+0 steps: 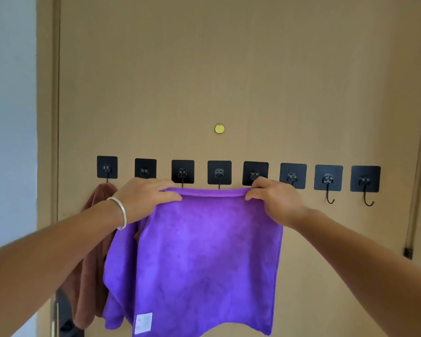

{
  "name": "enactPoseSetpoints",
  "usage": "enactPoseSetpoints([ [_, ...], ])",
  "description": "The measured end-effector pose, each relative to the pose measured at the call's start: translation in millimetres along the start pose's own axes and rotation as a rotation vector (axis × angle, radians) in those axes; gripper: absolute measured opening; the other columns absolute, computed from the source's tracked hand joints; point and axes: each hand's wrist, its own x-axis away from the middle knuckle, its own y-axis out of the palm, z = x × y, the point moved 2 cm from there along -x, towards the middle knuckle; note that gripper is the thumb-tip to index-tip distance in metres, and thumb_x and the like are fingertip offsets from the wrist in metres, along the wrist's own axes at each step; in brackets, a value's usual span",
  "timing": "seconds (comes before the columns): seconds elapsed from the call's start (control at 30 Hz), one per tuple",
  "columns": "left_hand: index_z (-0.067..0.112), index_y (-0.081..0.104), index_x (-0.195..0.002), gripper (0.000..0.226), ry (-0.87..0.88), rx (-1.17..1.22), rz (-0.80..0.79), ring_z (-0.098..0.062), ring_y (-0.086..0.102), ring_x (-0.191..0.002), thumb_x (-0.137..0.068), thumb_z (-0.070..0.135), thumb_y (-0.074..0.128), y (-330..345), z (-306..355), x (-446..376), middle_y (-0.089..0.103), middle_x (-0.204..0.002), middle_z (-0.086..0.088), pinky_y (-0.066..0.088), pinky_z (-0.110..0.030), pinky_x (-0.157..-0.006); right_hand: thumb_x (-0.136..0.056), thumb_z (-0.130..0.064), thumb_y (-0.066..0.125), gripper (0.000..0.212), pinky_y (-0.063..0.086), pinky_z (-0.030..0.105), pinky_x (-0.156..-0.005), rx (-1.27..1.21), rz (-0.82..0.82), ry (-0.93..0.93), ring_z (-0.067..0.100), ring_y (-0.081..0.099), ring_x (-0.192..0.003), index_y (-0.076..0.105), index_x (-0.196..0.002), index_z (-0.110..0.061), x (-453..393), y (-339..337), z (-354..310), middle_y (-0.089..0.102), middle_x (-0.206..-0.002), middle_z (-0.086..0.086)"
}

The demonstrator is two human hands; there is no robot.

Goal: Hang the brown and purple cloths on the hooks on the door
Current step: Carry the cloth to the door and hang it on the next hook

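Tan flat-panelled door [229, 69] fills the view; a row of eight black square adhesive hooks [219, 172] runs left to right across it, with a small round brass disc [219, 129] above the fourth.

Soft purple microfibre cloth [204, 259] held spread against the door below the middle hooks; its top edge is folded over and level with the hook prongs of the third to fifth plates; white label at its lower left corner; whether any prong has caught the fabric cannot be told.

Left hand [144, 198] (silver bangle [120, 210] on the wrist) pinches the cloth's upper left corner, thumb in front, fingers behind the hem; right hand [275, 200] pinches the upper right corner in the same way, just below the fifth hook.

Brown fleecy cloth [90, 276] hangs in a long bunched drape from the leftmost hook; partly hidden behind the left forearm and the purple cloth's left edge.

The two rightmost hooks are bare, their curved wire prongs visible.
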Motion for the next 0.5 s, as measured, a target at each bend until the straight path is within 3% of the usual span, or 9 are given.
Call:
enactPoseSetpoints([
  [0.07,0.033,0.052,-0.136,0.086,-0.177,0.089,-0.066,-0.021,0.061,-0.081,-0.065,-0.015,0.053,12.4,-16.3,-7.8,0.061,-0.113,0.001,0.041,-0.024,-0.055,-0.084,0.006,0.037,0.066,0.043,0.030,-0.066,-0.018,-0.044,0.069,0.023,0.056,-0.101,0.055,-0.130,-0.038,-11.3,3.2,-1.4,0.052,-0.121,-0.009],
  [0.1,0.039,0.038,-0.143,0.087,-0.251,0.120,-0.102,-0.019,0.055,-0.083,-0.073,-0.011,0.046,19.3,-22.1,-13.1,0.054,-0.114,0.005,0.041,-0.027,-0.061,-0.086,0.003,0.035,0.066,0.042,0.030,-0.066,-0.012,-0.074,0.091,0.025,0.056,-0.101,0.050,-0.135,-0.038,-17.3,5.0,-3.4,0.050,-0.122,-0.008],
  [0.17,0.042,0.029,-0.147,0.082,-0.338,0.152,-0.160,-0.017,0.046,-0.080,-0.080,-0.006,0.038,28.5,-25.0,-25.1,0.046,-0.111,0.008,0.037,-0.029,-0.064,-0.089,-0.001,0.035,0.062,0.040,0.031,-0.065,0.032,-0.118,0.107,0.028,0.057,-0.099,0.043,-0.140,-0.035,-28.2,7.7,-9.0,0.049,-0.123,-0.004],
  [0.37,0.026,0.042,-0.135,0.057,-0.368,0.046,-0.260,-0.028,0.055,-0.080,-0.084,0.002,0.039,44.3,3.0,-53.8,0.044,-0.111,-0.003,0.035,-0.034,-0.056,-0.092,-0.009,0.040,0.039,0.040,0.034,-0.065,0.218,-0.231,0.234,0.030,0.059,-0.096,0.049,-0.128,-0.021,-39.7,22.3,-32.3,0.052,-0.113,0.004],
  [0.5,0.013,0.050,-0.112,0.033,-0.383,-0.017,-0.276,-0.026,0.044,-0.067,-0.083,0.002,0.038,46.8,21.6,-61.3,0.044,-0.104,-0.007,0.029,-0.036,-0.055,-0.090,-0.007,0.041,0.030,0.037,0.035,-0.063,0.282,-0.250,0.267,0.031,0.061,-0.095,0.051,-0.117,-0.014,-39.5,35.9,-46.1,0.056,-0.109,0.006],
])
